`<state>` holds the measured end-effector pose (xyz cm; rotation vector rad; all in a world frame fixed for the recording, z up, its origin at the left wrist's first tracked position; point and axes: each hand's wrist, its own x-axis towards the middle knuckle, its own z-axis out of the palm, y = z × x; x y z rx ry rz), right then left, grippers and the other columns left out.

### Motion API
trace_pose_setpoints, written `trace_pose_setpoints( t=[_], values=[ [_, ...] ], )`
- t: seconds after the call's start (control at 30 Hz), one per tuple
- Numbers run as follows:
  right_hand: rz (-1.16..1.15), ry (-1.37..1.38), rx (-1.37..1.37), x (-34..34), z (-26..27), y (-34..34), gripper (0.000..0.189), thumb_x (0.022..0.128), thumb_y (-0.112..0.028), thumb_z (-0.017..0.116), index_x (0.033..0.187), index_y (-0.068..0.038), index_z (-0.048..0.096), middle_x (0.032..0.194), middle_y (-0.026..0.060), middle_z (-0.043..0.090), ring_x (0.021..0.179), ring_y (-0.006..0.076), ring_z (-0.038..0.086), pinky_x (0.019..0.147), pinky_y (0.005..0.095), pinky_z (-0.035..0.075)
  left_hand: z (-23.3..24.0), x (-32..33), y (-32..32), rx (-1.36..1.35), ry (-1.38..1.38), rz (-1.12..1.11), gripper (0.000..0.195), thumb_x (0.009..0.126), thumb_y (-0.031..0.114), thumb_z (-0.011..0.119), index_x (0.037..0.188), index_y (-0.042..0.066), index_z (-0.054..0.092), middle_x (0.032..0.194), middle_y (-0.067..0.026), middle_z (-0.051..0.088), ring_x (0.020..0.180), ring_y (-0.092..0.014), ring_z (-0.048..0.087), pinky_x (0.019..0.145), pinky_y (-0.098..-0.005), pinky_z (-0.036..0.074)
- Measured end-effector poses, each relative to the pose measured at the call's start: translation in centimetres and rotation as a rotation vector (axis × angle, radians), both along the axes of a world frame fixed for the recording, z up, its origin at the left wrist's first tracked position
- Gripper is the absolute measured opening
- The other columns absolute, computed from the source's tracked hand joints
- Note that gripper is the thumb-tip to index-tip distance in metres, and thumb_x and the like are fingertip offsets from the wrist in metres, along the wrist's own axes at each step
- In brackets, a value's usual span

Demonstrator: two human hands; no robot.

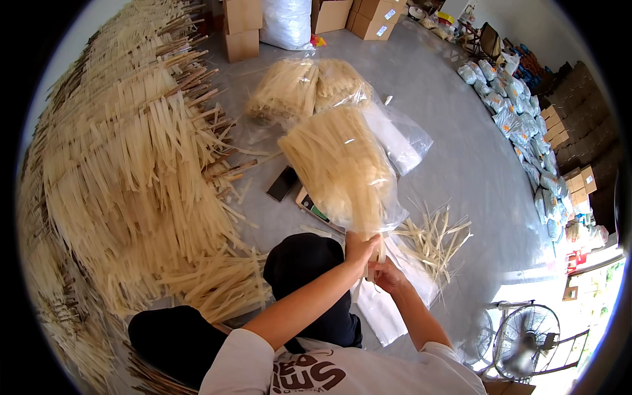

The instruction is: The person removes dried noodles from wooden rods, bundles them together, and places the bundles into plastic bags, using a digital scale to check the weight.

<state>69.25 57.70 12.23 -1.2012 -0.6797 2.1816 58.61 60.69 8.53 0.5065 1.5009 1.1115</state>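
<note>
Before me lies a clear plastic bag (340, 153) filled with pale, flat dried strips that look like wide noodles. A narrow bundle of strips (366, 210) runs from the bag's near end toward me. My left hand (361, 248) is closed around this bundle, just below the bag's mouth. A little lower and to the right, my right hand (387, 274) grips the near ends of the strips. The bag rests over a scale (316, 210) that mostly hides beneath it. White plastic bags (380, 311) lie flat under and beside my hands.
Dried strips on sticks (128, 187) form a large pile at left. Two filled bags (289, 89) lie beyond, a phone (282, 183) beside the scale. Loose strips (437, 242) are scattered right. Cartons (373, 19) stand behind; filled sacks (518, 121) and a fan (526, 340) are farther right.
</note>
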Motion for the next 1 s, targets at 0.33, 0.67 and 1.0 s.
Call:
trace_pose_setpoints(
  t=[0.33,0.67,1.0],
  values=[
    [-0.025,-0.001,0.075,-0.5,1.3,-0.2,0.038,0.072,-0.009,0.061,0.106,-0.003,0.045,0.089,0.0072,0.056,0.078,0.0184,0.058,0.064,0.0297,0.045,9.6,-4.0,0.4,0.345,0.939,-0.684,0.052,0.065,0.015,0.066,0.108,0.000,0.040,0.103,-0.0203,0.044,0.097,-0.036,0.047,0.078,-0.0432,0.043],
    [0.019,-0.141,0.315,-0.1,-1.6,2.1,0.034,0.074,-0.025,0.068,0.094,-0.004,0.050,0.072,0.0040,0.055,0.057,0.0127,0.055,0.044,0.0235,0.038,8.4,-5.8,2.9,0.605,1.080,-0.866,0.015,0.071,0.010,0.053,0.084,0.003,0.055,0.076,-0.0162,0.060,0.075,-0.031,0.061,0.064,-0.0408,0.047],
    [0.071,-0.509,0.608,-1.8,-5.5,14.0,0.033,0.079,-0.023,0.060,0.107,-0.008,0.051,0.088,0.0051,0.057,0.079,0.0150,0.056,0.066,0.0312,0.046,8.3,-5.1,2.1,0.734,1.022,-1.026,0.014,0.074,0.012,0.051,0.081,0.002,0.058,0.076,-0.0171,0.061,0.075,-0.031,0.060,0.067,-0.0419,0.047]
  ],
)
